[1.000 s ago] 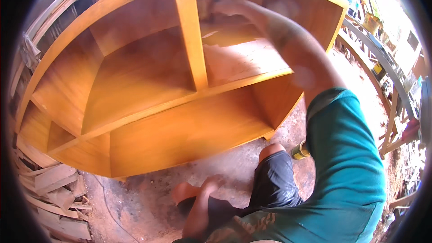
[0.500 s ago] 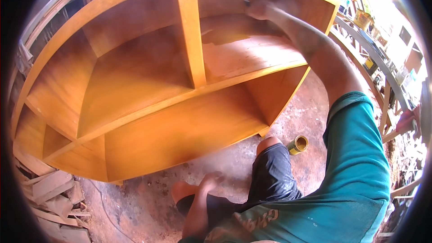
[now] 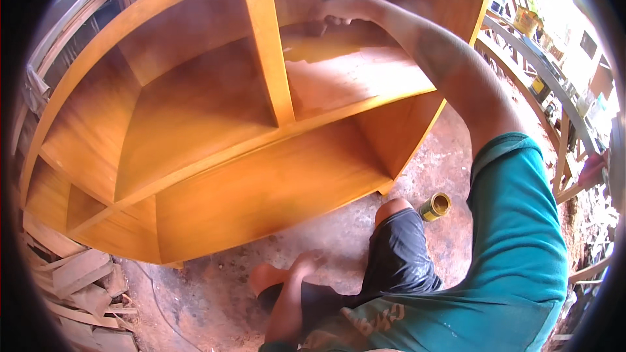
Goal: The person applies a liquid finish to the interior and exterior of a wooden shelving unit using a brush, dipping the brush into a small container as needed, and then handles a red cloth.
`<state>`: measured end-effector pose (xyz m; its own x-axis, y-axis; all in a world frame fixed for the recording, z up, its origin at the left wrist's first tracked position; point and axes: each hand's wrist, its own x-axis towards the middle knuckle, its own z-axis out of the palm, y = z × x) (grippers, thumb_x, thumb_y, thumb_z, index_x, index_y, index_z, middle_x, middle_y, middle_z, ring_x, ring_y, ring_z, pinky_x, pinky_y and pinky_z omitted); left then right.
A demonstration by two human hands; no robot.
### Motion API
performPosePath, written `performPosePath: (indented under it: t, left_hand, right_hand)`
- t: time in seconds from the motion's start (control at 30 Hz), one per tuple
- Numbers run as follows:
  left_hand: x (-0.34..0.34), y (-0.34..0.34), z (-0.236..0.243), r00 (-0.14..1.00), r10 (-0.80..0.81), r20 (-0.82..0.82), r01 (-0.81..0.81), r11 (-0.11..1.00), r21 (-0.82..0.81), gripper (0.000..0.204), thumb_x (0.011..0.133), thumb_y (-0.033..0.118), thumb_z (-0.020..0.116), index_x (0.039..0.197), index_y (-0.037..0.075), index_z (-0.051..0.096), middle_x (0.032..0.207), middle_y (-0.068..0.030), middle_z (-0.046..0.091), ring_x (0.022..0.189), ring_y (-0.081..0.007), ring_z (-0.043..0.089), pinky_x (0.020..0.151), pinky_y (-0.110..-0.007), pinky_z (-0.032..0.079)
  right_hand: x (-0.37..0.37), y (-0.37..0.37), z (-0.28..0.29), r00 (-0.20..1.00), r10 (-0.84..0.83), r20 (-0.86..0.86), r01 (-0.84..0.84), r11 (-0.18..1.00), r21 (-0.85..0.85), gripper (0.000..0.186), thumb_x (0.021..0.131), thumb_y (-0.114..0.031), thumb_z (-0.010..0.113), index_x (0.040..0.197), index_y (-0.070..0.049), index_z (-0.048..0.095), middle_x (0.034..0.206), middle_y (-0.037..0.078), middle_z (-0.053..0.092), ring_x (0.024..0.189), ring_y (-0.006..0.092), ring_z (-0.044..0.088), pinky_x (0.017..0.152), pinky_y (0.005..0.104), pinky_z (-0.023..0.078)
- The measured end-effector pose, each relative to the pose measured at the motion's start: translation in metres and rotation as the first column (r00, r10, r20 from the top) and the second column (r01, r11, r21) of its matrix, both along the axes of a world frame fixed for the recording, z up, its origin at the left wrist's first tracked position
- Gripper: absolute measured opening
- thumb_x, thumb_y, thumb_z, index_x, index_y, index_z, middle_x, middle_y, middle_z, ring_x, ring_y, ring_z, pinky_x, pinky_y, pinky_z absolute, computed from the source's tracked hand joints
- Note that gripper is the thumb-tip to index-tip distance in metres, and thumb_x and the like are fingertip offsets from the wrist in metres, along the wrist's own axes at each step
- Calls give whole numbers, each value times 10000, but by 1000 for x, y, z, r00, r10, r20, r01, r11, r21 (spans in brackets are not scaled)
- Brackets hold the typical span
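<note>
A large orange-brown wooden cabinet (image 3: 215,192) with open compartments fills the space before me. Deep in its upper right compartment, my right hand (image 3: 342,6) is closed around a small thing with a dark end, whose kind I cannot make out. Under that hand lies the compartment's shelf board (image 3: 355,75). Its back part is a wet-looking orange-brown, while the front part is paler, with an uneven border between them. My left hand (image 3: 308,262) hangs beside my left knee, fingers loosely stretched and holding nothing visible.
An open tin (image 3: 435,206) of brownish liquid stands on the stained floor by my right knee. Wood offcuts (image 3: 81,274) are piled at the lower left, near a thin cable (image 3: 156,303). Along the right runs a cluttered bench (image 3: 554,81) with containers.
My right hand has moved left along the back of the upper right compartment, toward the upright divider. The orange-brown area shows more there. My left hand stays by the knee.
</note>
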<state>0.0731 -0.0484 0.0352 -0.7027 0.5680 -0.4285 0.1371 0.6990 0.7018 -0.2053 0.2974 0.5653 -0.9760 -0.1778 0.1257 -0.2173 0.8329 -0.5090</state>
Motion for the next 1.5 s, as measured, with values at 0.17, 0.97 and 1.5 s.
performPosePath:
  t: [0.17, 0.97, 1.5]
  left_hand:
    - [-4, -1, -73, 996, 21, 85, -40, 973, 229, 541, 946, 486, 570, 1267, 54, 626, 1300, -168, 619, 1217, -349, 573, 1034, -400, 438]
    - [-6, 24, 8, 987, -161, -24, 162, 983, 83, 492, 962, 453, 529, 1244, 64, 633, 1299, -177, 614, 1212, -351, 566, 1034, -407, 427]
    - [-21, 40, -68, 898, -424, -121, 417, 906, -77, 562, 961, 524, 485, 1259, 67, 622, 1285, -174, 622, 1190, -351, 582, 1025, -415, 433]
  right_hand:
    - [3, 74, -7, 826, 96, -555, 237, 834, 498, 273, 872, -229, 499, 949, -91, 721, 920, 154, 729, 827, 327, 695, 757, 439, 542]
    - [63, 51, 9, 926, -205, -318, 315, 882, 349, 331, 798, -356, 639, 850, -39, 722, 786, 200, 703, 775, 328, 691, 760, 422, 555]
    - [72, 6, 3, 981, -192, 34, 184, 856, -483, 277, 865, -309, 635, 856, -38, 689, 611, 21, 557, 519, 104, 499, 477, 264, 397]
